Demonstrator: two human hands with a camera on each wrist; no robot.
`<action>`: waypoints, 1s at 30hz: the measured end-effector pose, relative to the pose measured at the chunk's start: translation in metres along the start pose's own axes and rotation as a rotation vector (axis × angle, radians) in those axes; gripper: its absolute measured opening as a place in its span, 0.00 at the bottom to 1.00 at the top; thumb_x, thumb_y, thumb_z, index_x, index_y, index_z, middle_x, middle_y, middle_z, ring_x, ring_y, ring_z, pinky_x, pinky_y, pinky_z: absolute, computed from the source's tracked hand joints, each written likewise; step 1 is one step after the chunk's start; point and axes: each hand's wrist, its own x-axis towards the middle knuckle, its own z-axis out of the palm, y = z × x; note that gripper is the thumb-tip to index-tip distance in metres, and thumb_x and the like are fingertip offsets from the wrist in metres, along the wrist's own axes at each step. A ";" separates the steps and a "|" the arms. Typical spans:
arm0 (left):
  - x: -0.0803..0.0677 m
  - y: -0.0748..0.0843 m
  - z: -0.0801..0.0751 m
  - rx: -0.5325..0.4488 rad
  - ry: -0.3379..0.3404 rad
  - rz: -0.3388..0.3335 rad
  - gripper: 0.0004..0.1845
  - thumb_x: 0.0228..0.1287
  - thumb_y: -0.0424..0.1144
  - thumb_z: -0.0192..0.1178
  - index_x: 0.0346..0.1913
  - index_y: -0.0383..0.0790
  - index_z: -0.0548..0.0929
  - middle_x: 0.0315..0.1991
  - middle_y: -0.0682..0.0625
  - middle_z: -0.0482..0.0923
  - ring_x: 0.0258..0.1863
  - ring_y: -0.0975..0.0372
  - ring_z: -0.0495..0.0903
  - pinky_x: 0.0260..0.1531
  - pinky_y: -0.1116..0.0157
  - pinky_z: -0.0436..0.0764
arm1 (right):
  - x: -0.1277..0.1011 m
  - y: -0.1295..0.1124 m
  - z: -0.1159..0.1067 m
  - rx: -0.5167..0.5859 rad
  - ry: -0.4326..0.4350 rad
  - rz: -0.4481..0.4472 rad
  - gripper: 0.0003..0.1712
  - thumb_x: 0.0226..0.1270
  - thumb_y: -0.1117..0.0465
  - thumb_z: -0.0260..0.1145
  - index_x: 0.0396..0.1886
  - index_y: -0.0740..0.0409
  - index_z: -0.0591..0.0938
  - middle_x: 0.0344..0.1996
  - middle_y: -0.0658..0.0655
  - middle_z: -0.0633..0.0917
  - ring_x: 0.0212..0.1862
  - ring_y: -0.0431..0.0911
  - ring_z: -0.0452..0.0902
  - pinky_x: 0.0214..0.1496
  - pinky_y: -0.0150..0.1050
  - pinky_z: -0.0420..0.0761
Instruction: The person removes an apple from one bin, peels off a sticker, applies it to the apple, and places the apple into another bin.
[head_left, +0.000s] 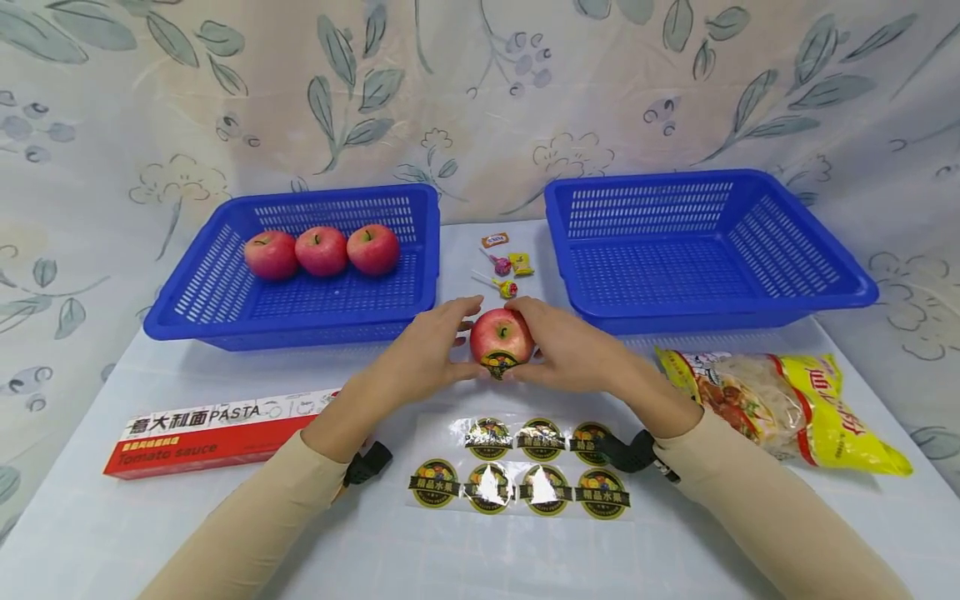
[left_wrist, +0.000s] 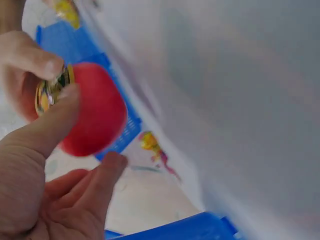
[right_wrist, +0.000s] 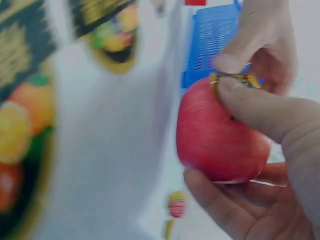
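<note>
Sleeves frame the near edge; both hands, left (head_left: 420, 350) and right (head_left: 573, 346), curl their grip round the apple (head_left: 501, 337) above the tabletop (head_left: 150, 517), thumbs pressing a sticker (head_left: 498, 363); uneven pressure could crease it or leave an edge lifted; wrist views blur, hiding how flat it lies.

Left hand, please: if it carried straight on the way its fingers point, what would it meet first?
The left hand points right, so it would press into the apple it grips, then probably the right hand.
</note>
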 end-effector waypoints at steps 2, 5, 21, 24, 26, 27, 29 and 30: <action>0.000 0.001 -0.003 0.006 -0.012 0.000 0.44 0.60 0.37 0.76 0.75 0.31 0.64 0.69 0.35 0.73 0.57 0.48 0.84 0.56 0.58 0.84 | -0.004 -0.007 -0.012 -0.012 -0.013 0.017 0.50 0.58 0.51 0.80 0.71 0.68 0.66 0.59 0.62 0.80 0.56 0.50 0.80 0.59 0.48 0.83; 0.002 0.004 -0.008 0.030 -0.030 0.008 0.38 0.65 0.36 0.71 0.74 0.29 0.66 0.68 0.34 0.73 0.56 0.47 0.85 0.53 0.58 0.86 | -0.012 -0.015 -0.031 -0.002 -0.030 0.032 0.49 0.57 0.51 0.81 0.71 0.65 0.66 0.57 0.58 0.81 0.54 0.48 0.81 0.54 0.45 0.86; 0.059 0.019 0.007 -0.049 -0.138 0.012 0.31 0.76 0.46 0.60 0.73 0.32 0.67 0.69 0.38 0.74 0.64 0.52 0.80 0.59 0.61 0.82 | -0.018 0.015 -0.135 -0.011 0.026 0.168 0.50 0.60 0.51 0.80 0.74 0.57 0.62 0.62 0.58 0.77 0.57 0.53 0.80 0.56 0.53 0.85; 0.070 0.024 0.012 -0.136 -0.125 0.010 0.32 0.76 0.44 0.60 0.74 0.32 0.64 0.68 0.37 0.74 0.64 0.51 0.80 0.60 0.61 0.82 | -0.014 0.027 -0.146 -0.034 0.027 0.178 0.50 0.61 0.50 0.79 0.74 0.58 0.61 0.62 0.60 0.76 0.57 0.55 0.80 0.57 0.55 0.84; 0.076 0.029 0.016 -0.191 -0.113 0.005 0.33 0.76 0.44 0.59 0.76 0.33 0.61 0.69 0.37 0.74 0.64 0.51 0.80 0.60 0.61 0.82 | -0.010 0.037 -0.150 -0.038 0.026 0.176 0.50 0.61 0.50 0.79 0.74 0.59 0.61 0.62 0.61 0.76 0.57 0.56 0.80 0.58 0.55 0.84; 0.079 0.031 0.018 -0.207 -0.105 0.000 0.34 0.77 0.45 0.59 0.76 0.34 0.60 0.69 0.37 0.74 0.64 0.52 0.80 0.60 0.61 0.81 | -0.008 0.042 -0.152 -0.038 0.023 0.176 0.50 0.61 0.51 0.79 0.74 0.60 0.61 0.63 0.62 0.75 0.57 0.56 0.80 0.58 0.55 0.84; 0.084 0.035 0.023 -0.239 -0.094 -0.005 0.36 0.78 0.47 0.57 0.78 0.35 0.56 0.70 0.38 0.73 0.64 0.52 0.80 0.61 0.60 0.81 | -0.003 0.051 -0.155 -0.030 0.014 0.184 0.51 0.61 0.51 0.79 0.74 0.60 0.60 0.64 0.63 0.75 0.58 0.58 0.80 0.59 0.55 0.83; 0.086 0.037 0.025 -0.252 -0.092 -0.005 0.38 0.78 0.49 0.56 0.79 0.36 0.54 0.70 0.39 0.72 0.64 0.52 0.80 0.61 0.60 0.81 | 0.000 0.055 -0.157 -0.020 0.008 0.192 0.51 0.61 0.51 0.79 0.75 0.60 0.59 0.65 0.64 0.74 0.59 0.59 0.80 0.60 0.56 0.82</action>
